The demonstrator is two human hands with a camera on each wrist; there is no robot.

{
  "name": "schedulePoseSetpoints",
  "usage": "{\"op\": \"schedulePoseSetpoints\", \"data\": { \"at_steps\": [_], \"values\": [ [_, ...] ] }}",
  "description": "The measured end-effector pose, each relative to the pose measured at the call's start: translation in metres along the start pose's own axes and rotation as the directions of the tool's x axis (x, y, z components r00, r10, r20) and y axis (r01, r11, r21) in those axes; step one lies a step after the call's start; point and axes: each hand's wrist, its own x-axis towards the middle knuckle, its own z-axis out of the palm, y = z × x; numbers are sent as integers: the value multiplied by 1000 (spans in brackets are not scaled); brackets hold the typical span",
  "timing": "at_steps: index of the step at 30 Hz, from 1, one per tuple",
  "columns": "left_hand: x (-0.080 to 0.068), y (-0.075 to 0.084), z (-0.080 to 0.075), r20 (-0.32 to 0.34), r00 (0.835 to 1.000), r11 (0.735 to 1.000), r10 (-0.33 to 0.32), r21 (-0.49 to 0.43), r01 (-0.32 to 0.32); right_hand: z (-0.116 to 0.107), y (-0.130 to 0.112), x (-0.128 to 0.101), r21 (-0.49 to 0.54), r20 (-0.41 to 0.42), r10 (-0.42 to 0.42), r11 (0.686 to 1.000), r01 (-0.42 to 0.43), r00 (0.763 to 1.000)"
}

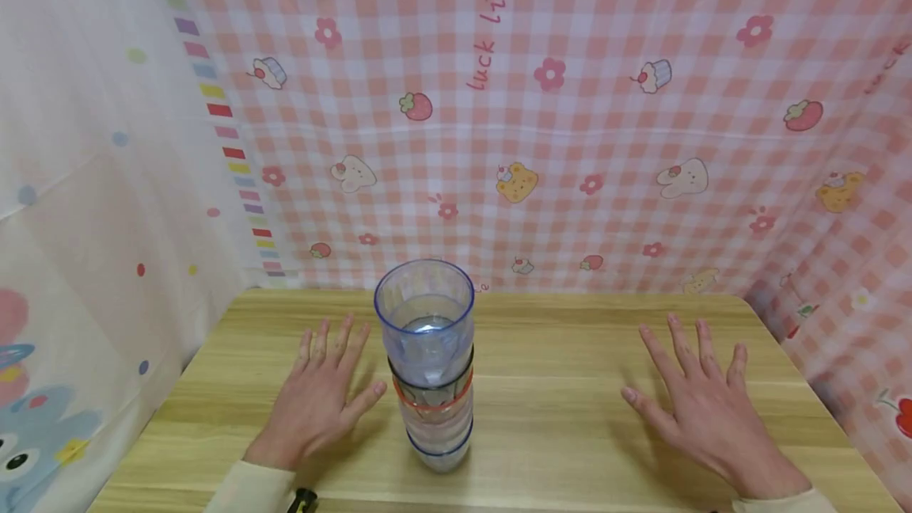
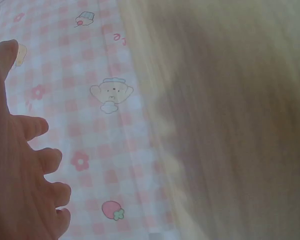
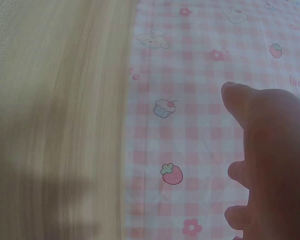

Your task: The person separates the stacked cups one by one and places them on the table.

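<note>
1. Clear plastic, rimmed in blue and red: a stack of cups (image 1: 431,366) stands upright on the wooden table (image 1: 556,418), its long axis vertical, mouth upward.
2. Left hand (image 1: 319,398): palm down, flat on the table, fingers straight and spread wide, holding nothing. The stack lies just to its right, at the thumb side; the thumb tip comes near the lower cups, and contact cannot be confirmed.
3. Right hand (image 1: 701,406): palm down, flat on the table, fingers splayed wide, holding nothing. The stack lies well apart to its left, with bare table between.
4. Finding: the left hand is plainly the nearer to the stack; the right would have to cross much more of the table to reach it.
5. View comparison: only the head view shows the stack and both hands together. The left wrist view shows the hand's own fingers (image 2: 37,165) against the pink checked cloth (image 2: 100,125) and blurred wood, no cups. The right wrist view likewise shows finger edges (image 3: 270,150), cloth and table, no cups.
6. Both wrist views are soft in focus; finer detail cannot be read.
</note>
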Motion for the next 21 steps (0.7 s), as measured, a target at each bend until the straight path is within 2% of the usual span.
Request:
{"op": "schedulePoseSetpoints", "data": {
  "at_steps": [9, 14, 18, 21],
  "values": [
    [-3, -2, 1, 13, 1000, 1000, -11, -11, 11, 3, -1, -1, 5, -8, -2, 1000, 2, 1000],
    [-3, -3, -3, -22, 1000, 999, -11, -36, 10, 1, -2, 1, 3, -34, -16, 1000, 17, 999],
    [-4, -1, -6, -22, 999, 991, -32, -128, 29, -3, -4, 3, 30, -53, -26, 999, 28, 998],
    [-6, 1, -10, 0, 998, 968, -69, -244, 67, -7, -7, 6, 95, -100, -33, 995, 43, 994]
  ]
}}
